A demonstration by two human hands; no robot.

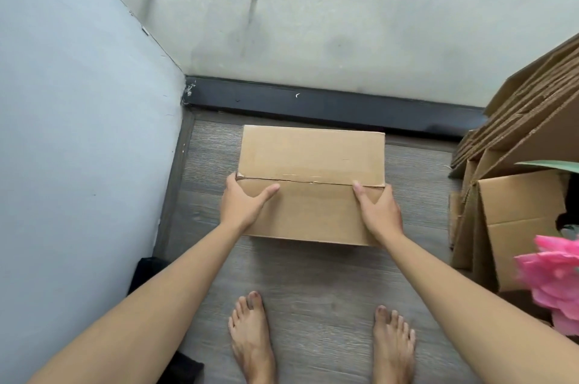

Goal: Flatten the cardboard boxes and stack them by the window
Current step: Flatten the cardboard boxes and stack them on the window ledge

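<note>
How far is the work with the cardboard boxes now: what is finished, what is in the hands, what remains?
Done: several flattened cardboard sheets lean in a pile at the right. In hand: the left hand and right hand grip the near edge of a closed box on the floor; its flaps are shut, so it is not yet flattened. Left: this box, and an opened box at the right.

Left hand [242, 205] and right hand [380, 211] cover the box's [310, 158] near corners; fingers wrapped around its sides are out of sight. Flattened cardboard stack [526, 101], open box [513, 220] and pink thing [554, 277] are cut by right edge. Pink thing blurred, unidentifiable.
</note>
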